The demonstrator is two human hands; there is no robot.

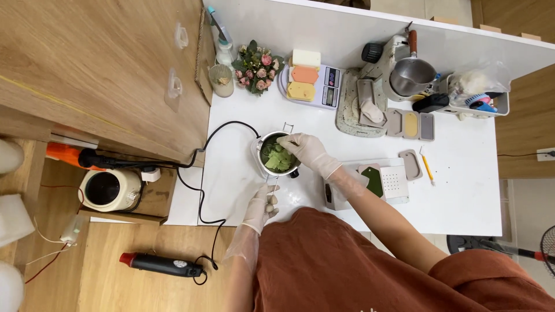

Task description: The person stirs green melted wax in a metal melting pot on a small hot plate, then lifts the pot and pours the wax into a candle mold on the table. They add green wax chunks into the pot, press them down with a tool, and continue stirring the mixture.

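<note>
A small steel pot [261,166] sits on the white table [462,190], filled with pale green chunks [278,158]. My right hand [305,149], in a thin clear glove, reaches over the pot's far rim with fingers on the green chunks. My left hand [261,207], also gloved, is closed around the pot's thin handle at the near side. A black cord [199,190] curves past the pot's left.
A kitchen scale [325,85] carrying yellow, orange and cream bars, a flower bunch [256,68], a steel cup [411,75], grey moulds [410,124], a cutter block [386,182] and a pencil [426,167] stand around. A heat gun [162,264] lies on the floor by a round white appliance [110,189].
</note>
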